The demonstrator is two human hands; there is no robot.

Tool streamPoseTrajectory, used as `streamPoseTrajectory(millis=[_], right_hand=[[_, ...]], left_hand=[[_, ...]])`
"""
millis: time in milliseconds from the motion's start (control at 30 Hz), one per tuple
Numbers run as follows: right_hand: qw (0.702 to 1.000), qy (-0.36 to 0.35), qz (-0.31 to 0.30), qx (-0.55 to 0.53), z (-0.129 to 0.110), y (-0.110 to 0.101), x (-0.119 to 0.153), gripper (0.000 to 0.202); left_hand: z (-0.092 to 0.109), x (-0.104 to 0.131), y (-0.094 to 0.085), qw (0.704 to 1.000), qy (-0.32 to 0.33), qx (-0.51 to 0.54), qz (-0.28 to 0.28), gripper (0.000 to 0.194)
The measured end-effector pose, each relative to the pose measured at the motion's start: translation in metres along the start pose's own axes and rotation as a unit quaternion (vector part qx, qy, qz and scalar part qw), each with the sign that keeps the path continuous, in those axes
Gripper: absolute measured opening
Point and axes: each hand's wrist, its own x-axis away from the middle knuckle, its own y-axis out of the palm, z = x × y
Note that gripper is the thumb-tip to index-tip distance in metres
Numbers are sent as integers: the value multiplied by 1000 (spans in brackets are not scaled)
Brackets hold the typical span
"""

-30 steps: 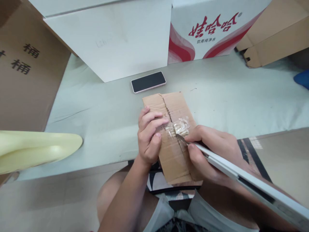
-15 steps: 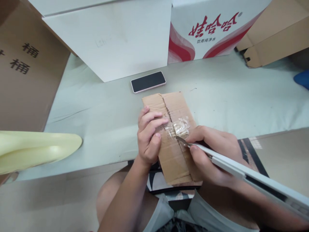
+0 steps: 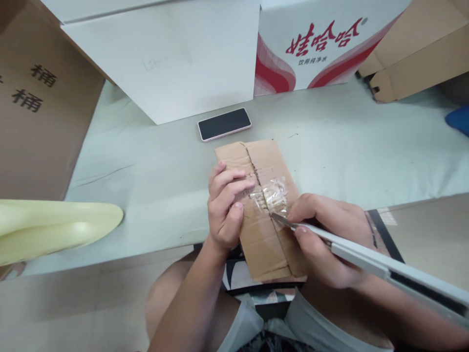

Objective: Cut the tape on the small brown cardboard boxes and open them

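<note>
A flat brown cardboard box [image 3: 262,252] lies tilted over the table's near edge, with a lengthwise seam and crumpled clear tape [image 3: 276,192] across its middle. My left hand [image 3: 226,210] grips the box's left side, fingers and thumb lying over its top face. In my right hand [image 3: 335,215] is a white-handled utility knife [image 3: 366,256], pinched near the blade between thumb and index finger. The blade's tip touches the seam just below the crumpled tape. Part of the box's right side is hidden under my right hand.
Beyond the box, a phone [image 3: 224,124] lies on the pale green table cover [image 3: 164,181]. White cartons [image 3: 205,54] stand behind it, one with red print [image 3: 274,73]. A large brown carton [image 3: 40,142] and a pale yellow object [image 3: 73,227] are at left; an open carton [image 3: 414,68] is at right.
My right hand and the knife have moved slightly down and right along the seam. My left hand and the box stay in place.
</note>
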Motion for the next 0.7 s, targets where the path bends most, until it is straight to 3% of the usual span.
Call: streamPoseTrajectory(millis=[167,367,500,700], right_hand=[[999,21,49,-10,0,6,3,11],[1000,-10,-2,23,-2,-1,-3,14],[1000,-4,24,18,-1,-1,-1,13],[1000,-21,12,18,0,-1,-2,12]], left_hand=[[1,0,0,1000,-1,3,-4,35],[1,0,-1,1000,-4,12,-1,34],[1,0,0,1000,-3,15,0,34],[0,-2,1,999,7,31,9,33]])
